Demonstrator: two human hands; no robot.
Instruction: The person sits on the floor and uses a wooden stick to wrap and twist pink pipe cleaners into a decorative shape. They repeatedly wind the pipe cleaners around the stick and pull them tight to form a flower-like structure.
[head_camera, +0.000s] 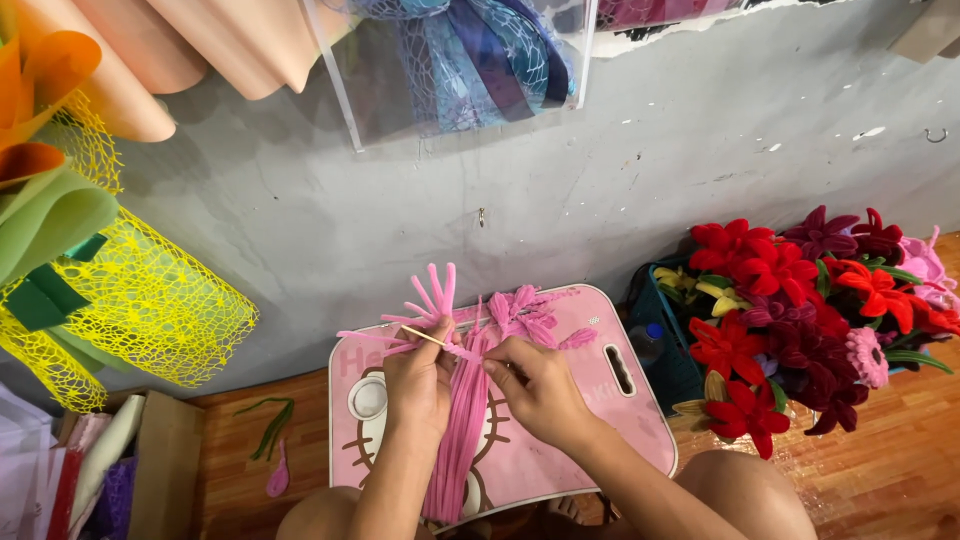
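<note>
My left hand (417, 380) grips a thin wooden stick (424, 336) with pink pipe cleaner loops (432, 295) fanned out above it like petals. My right hand (537, 385) pinches a pink pipe cleaner strand right beside the stick, fingertips close to the left hand. A bundle of long pink pipe cleaners (458, 440) lies under both hands on a small pink lap table (610, 420) with a cartoon cat print. More finished pink petal pieces (525, 310) rest at the table's far edge.
A dark basket (668, 360) at the right holds red, maroon, orange and pink pipe cleaner flowers (790, 310). Yellow mesh and green, orange wrapping rolls (130, 300) hang at the left. A grey wall is ahead. Cardboard and paper (150, 470) lie at the lower left on the wooden floor.
</note>
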